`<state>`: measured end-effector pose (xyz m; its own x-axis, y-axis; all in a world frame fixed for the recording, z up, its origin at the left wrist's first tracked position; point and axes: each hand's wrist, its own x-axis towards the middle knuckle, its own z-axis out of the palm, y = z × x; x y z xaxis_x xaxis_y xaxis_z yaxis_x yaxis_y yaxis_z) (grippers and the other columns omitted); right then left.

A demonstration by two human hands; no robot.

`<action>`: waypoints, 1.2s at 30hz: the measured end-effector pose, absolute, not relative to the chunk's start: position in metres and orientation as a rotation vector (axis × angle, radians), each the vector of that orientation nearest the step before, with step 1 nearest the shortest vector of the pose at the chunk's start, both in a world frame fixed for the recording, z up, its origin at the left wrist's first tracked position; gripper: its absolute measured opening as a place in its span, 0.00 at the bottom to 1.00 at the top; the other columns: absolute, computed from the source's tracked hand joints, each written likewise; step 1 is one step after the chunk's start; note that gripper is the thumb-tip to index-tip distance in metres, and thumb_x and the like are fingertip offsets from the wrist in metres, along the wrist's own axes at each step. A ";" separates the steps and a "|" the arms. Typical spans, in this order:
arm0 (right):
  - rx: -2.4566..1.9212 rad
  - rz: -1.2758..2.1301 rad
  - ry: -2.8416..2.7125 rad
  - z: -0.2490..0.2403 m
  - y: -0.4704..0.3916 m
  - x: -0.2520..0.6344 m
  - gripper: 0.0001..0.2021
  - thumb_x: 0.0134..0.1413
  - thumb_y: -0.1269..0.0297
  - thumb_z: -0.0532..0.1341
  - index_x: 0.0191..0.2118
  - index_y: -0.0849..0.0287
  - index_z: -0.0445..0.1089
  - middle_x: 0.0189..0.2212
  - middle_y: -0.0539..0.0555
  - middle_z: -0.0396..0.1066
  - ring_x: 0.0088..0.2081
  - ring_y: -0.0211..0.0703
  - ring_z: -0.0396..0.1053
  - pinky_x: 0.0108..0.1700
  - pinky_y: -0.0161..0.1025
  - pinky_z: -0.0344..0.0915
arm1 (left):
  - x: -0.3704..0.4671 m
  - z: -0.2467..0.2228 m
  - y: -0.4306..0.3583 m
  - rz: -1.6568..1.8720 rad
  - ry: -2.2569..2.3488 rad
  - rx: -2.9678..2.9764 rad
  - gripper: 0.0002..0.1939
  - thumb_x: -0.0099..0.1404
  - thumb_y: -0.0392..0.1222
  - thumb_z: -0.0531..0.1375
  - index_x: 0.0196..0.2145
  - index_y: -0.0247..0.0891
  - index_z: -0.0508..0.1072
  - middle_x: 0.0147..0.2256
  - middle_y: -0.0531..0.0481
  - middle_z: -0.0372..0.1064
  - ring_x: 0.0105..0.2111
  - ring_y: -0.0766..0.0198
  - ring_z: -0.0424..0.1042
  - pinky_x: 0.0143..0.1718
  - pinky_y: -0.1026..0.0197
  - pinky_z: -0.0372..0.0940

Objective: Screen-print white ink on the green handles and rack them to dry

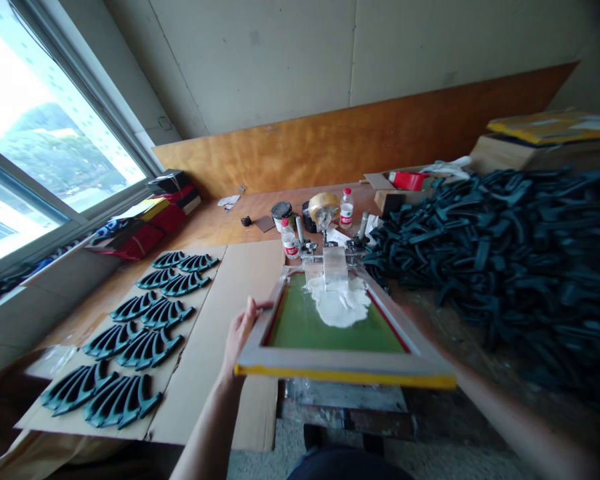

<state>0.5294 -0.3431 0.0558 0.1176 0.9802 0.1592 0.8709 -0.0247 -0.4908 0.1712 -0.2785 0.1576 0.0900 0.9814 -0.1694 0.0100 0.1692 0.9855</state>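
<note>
A screen-printing frame (325, 363) is tilted up in front of me, its green mesh (300, 327) carrying a pool of white ink (343, 310). A squeegee block (335, 267) rests at the far end of the mesh. My left hand (240, 333) is beside the frame's left side, its fingers closed near a small dark piece (265, 305) that I cannot make out clearly. On the right, my right hand (420, 323) is smeared by motion and mostly hidden by the frame. Beneath the frame, part of a metal printing base (350, 395) shows.
Dark green curved plastic parts (123, 400) lie in fanned groups on cardboard (205, 373) at left. A large heap of similar parts (480, 247) fills the right. Behind the frame stand water bottles (289, 241), an ink can (281, 213) and a tape roll (324, 203).
</note>
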 end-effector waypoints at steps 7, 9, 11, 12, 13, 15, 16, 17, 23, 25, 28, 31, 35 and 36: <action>-1.681 0.021 -1.984 0.109 -0.289 0.490 0.30 0.50 0.63 0.65 0.59 0.58 0.59 0.56 0.61 0.61 0.55 0.53 0.62 0.55 0.48 0.62 | 0.161 0.031 -0.311 0.831 1.339 1.145 0.46 0.51 0.63 0.63 0.61 0.35 0.62 0.22 0.57 0.66 0.22 0.67 0.65 0.24 0.67 0.58; -1.756 0.084 -2.153 0.108 -0.281 0.467 0.24 0.48 0.67 0.67 0.52 0.58 0.65 0.48 0.59 0.68 0.51 0.51 0.65 0.51 0.44 0.64 | 0.162 0.012 -0.309 0.840 1.343 1.190 0.42 0.54 0.62 0.61 0.60 0.35 0.62 0.22 0.58 0.65 0.22 0.68 0.64 0.25 0.66 0.58; -1.849 0.181 -2.252 0.105 -0.279 0.455 0.14 0.49 0.68 0.66 0.43 0.58 0.69 0.39 0.55 0.72 0.42 0.47 0.70 0.42 0.38 0.66 | 0.162 0.003 -0.306 0.828 1.339 1.218 0.39 0.57 0.60 0.60 0.60 0.34 0.62 0.23 0.57 0.65 0.23 0.67 0.65 0.26 0.66 0.59; -1.881 0.207 -2.269 0.103 -0.280 0.454 0.11 0.49 0.67 0.66 0.40 0.58 0.69 0.36 0.54 0.73 0.39 0.46 0.71 0.39 0.36 0.65 | 0.162 0.000 -0.306 0.823 1.344 1.226 0.38 0.57 0.59 0.60 0.59 0.34 0.63 0.23 0.56 0.66 0.23 0.66 0.65 0.26 0.65 0.60; -1.899 0.218 -2.272 0.103 -0.283 0.454 0.08 0.50 0.67 0.65 0.38 0.58 0.69 0.34 0.54 0.73 0.36 0.45 0.71 0.36 0.35 0.64 | 0.161 -0.001 -0.306 0.818 1.351 1.233 0.37 0.58 0.59 0.59 0.59 0.34 0.63 0.23 0.56 0.66 0.24 0.65 0.66 0.26 0.65 0.60; -1.927 0.186 -2.248 0.101 -0.291 0.457 0.06 0.52 0.66 0.63 0.37 0.59 0.69 0.33 0.55 0.73 0.35 0.45 0.71 0.35 0.34 0.63 | 0.160 -0.001 -0.306 0.809 1.363 1.248 0.35 0.58 0.58 0.59 0.57 0.34 0.65 0.24 0.55 0.68 0.25 0.64 0.67 0.27 0.64 0.61; -1.943 0.150 -2.227 0.100 -0.296 0.459 0.05 0.54 0.67 0.62 0.37 0.59 0.69 0.33 0.56 0.73 0.35 0.44 0.71 0.36 0.34 0.62 | 0.160 0.000 -0.307 0.806 1.370 1.253 0.34 0.59 0.58 0.59 0.57 0.34 0.66 0.25 0.54 0.69 0.25 0.64 0.67 0.28 0.64 0.61; -1.959 0.101 -2.202 0.098 -0.301 0.459 0.03 0.55 0.68 0.60 0.37 0.59 0.69 0.34 0.56 0.73 0.36 0.44 0.70 0.36 0.34 0.62 | 0.161 0.001 -0.307 0.805 1.377 1.255 0.33 0.59 0.57 0.59 0.56 0.34 0.66 0.25 0.54 0.69 0.26 0.63 0.68 0.28 0.64 0.61; -1.722 -0.086 -2.358 0.067 -0.341 0.436 0.10 0.50 0.80 0.53 0.33 0.61 0.67 0.31 0.57 0.70 0.37 0.46 0.66 0.37 0.38 0.62 | 0.161 0.003 -0.309 0.790 1.363 1.227 0.32 0.59 0.57 0.58 0.56 0.35 0.66 0.27 0.52 0.72 0.28 0.61 0.71 0.29 0.63 0.63; -1.462 -0.075 -2.502 0.061 -0.357 0.433 0.11 0.48 0.80 0.52 0.33 0.61 0.68 0.31 0.57 0.70 0.36 0.47 0.65 0.37 0.40 0.62 | 0.161 0.003 -0.309 0.786 1.361 1.219 0.32 0.59 0.57 0.58 0.56 0.35 0.66 0.28 0.52 0.72 0.28 0.61 0.71 0.28 0.63 0.63; -1.173 -0.027 -2.608 0.067 -0.370 0.441 0.11 0.49 0.79 0.52 0.34 0.61 0.69 0.31 0.57 0.70 0.36 0.46 0.65 0.38 0.40 0.62 | 0.161 0.002 -0.309 0.791 1.361 1.202 0.32 0.59 0.57 0.59 0.56 0.36 0.66 0.28 0.52 0.72 0.28 0.61 0.71 0.28 0.63 0.63; -1.192 0.139 -2.622 0.081 -0.362 0.452 0.09 0.48 0.79 0.54 0.31 0.59 0.68 0.29 0.53 0.69 0.34 0.44 0.65 0.35 0.38 0.61 | 0.162 0.002 -0.309 0.811 1.367 1.204 0.32 0.58 0.57 0.60 0.56 0.35 0.67 0.27 0.52 0.72 0.28 0.61 0.71 0.29 0.63 0.63; -1.308 0.016 -2.442 0.075 -0.353 0.448 0.11 0.49 0.80 0.53 0.32 0.60 0.69 0.32 0.55 0.70 0.37 0.46 0.65 0.37 0.39 0.63 | 0.163 0.004 -0.308 0.835 1.369 1.199 0.33 0.57 0.57 0.60 0.54 0.33 0.67 0.26 0.52 0.72 0.27 0.62 0.71 0.28 0.63 0.63; -1.264 -0.080 -2.405 0.069 -0.357 0.447 0.12 0.50 0.80 0.52 0.35 0.61 0.70 0.33 0.57 0.71 0.39 0.47 0.66 0.39 0.40 0.64 | 0.163 0.005 -0.308 0.839 1.364 1.186 0.34 0.57 0.57 0.60 0.55 0.32 0.67 0.26 0.52 0.72 0.27 0.62 0.71 0.28 0.63 0.63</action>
